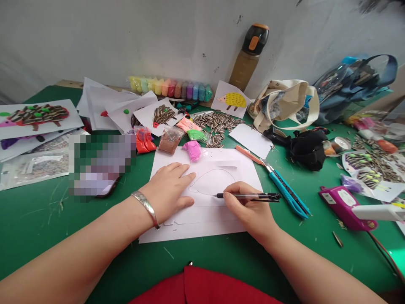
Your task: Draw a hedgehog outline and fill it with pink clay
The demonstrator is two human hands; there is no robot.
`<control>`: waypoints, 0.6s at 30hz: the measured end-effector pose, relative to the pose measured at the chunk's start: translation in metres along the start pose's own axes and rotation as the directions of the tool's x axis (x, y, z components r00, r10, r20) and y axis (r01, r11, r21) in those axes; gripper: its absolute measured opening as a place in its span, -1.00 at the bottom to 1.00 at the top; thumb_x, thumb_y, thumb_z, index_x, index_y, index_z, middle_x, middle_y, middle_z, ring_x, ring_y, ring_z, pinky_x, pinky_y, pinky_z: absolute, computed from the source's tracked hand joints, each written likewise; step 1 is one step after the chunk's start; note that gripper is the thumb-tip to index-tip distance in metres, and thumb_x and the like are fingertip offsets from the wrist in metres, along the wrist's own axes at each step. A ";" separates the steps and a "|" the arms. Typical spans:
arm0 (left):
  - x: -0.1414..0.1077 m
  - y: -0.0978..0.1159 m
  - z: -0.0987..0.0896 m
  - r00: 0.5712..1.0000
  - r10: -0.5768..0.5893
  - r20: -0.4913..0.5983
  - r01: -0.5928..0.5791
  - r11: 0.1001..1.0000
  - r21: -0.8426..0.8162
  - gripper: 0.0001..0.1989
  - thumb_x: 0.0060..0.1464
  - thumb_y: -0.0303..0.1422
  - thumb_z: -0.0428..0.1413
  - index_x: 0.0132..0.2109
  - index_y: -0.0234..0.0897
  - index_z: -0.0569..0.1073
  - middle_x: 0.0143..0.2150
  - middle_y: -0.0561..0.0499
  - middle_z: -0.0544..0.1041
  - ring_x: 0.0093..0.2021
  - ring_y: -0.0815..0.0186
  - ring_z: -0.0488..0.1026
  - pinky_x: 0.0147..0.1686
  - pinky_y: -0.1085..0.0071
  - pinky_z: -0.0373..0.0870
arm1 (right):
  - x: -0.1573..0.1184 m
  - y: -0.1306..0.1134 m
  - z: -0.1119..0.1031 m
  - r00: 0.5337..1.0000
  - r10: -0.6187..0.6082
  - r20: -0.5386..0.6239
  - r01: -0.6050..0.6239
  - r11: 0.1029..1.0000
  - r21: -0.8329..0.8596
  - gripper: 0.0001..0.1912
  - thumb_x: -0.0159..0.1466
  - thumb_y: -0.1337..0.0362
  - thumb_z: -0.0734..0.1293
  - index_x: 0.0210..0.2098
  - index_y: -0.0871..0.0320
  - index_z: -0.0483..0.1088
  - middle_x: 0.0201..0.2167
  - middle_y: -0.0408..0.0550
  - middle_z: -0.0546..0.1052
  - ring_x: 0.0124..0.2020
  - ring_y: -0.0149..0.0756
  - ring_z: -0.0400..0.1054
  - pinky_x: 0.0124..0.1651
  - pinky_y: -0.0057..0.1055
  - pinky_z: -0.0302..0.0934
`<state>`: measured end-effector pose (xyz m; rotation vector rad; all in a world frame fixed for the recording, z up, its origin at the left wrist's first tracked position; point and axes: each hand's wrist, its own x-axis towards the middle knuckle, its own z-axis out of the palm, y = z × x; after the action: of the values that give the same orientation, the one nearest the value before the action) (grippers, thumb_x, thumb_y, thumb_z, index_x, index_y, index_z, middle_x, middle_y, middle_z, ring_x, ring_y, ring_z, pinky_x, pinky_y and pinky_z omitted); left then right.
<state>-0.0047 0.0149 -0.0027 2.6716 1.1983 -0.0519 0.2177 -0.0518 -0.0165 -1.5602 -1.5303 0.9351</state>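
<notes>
1 pen (257, 196) | clamped in R fingers (243, 187), tip at ppr (215, 214) | L fingers (187, 180) apart, on ppr

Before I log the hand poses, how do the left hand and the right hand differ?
The left hand lies flat with its fingers apart, while the right hand is curled around a black pen. The left hand has a silver-coloured bracelet at its wrist; the right hand has none. Both are at the white paper, and neither wears a glove.

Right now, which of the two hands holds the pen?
The right hand, gripping the black pen; the left hand only rests on the white paper.
</notes>
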 end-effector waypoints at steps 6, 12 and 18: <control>0.000 -0.001 0.001 1.000 0.007 -0.012 -0.007 1.000 -0.008 -0.50 0.05 -0.20 0.20 0.13 -0.26 0.37 0.16 -0.21 0.33 0.18 -0.04 0.21 0.12 0.08 0.22 | 0.000 -0.002 0.001 1.000 -0.001 0.016 0.002 1.000 -0.021 -0.87 0.20 0.28 0.29 -0.45 0.11 0.42 -0.50 -0.14 0.46 -0.44 -0.33 0.29 -0.42 -0.41 0.14; 0.000 -0.002 0.002 1.000 0.002 -0.023 -0.003 1.000 -0.022 -0.49 0.03 -0.20 0.21 0.12 -0.23 0.37 0.16 -0.17 0.34 0.19 -0.03 0.21 0.13 0.09 0.21 | 0.000 -0.001 0.000 0.999 0.010 0.033 -0.009 0.999 -0.035 -0.87 0.19 0.27 0.29 -0.47 0.11 0.41 -0.54 -0.16 0.43 -0.47 -0.34 0.26 -0.45 -0.41 0.11; 0.000 -0.002 0.002 1.000 0.004 -0.005 -0.004 1.000 -0.006 -0.49 0.04 -0.19 0.20 0.12 -0.25 0.38 0.16 -0.19 0.34 0.18 -0.02 0.22 0.12 0.11 0.22 | 0.001 -0.001 -0.001 0.997 -0.017 0.081 0.017 1.000 0.003 -0.84 0.17 0.33 0.27 -0.54 0.12 0.35 -0.61 -0.20 0.35 -0.52 -0.38 0.20 -0.47 -0.43 0.08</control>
<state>-0.0059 0.0155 -0.0047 2.6704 1.1925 -0.0408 0.2182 -0.0507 -0.0149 -1.5221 -1.5952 1.0009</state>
